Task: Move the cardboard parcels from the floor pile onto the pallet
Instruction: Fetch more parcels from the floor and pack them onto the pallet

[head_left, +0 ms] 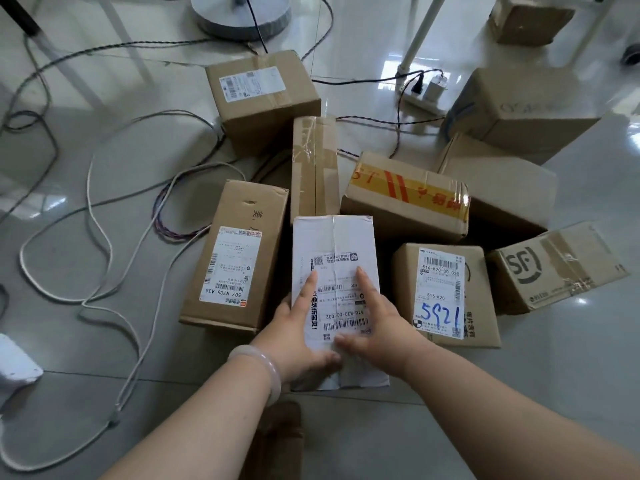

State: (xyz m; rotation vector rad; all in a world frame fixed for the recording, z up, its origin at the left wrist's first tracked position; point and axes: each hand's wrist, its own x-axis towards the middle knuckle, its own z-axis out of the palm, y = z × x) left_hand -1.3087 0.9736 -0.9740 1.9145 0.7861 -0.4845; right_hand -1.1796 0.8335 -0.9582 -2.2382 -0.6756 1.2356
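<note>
Clasped white parcel point(334, 244) between left grip point(298, 327) and right grip point(377, 320), both closed around its near end; sat among brown parcels point(235, 258) on floor point(554, 375), beside cables point(104, 271).

Plenty of light here, you're not fighting dimness at all. It seems to come in from the top and right, and the glossy floor point(571, 393) throws it straight back at you: blown-out white glare up in the top right, plus a few patches on the left. Shadows are soft, just dark pockets tucked low in the pile point(405, 202). The centre is crisp, and you can read the label on the white parcel point(334, 244). The corners go mushy: the brown box point(526, 19) top right is smeared, and the SF box point(554, 268) looks stretched by the wide lens.
</note>
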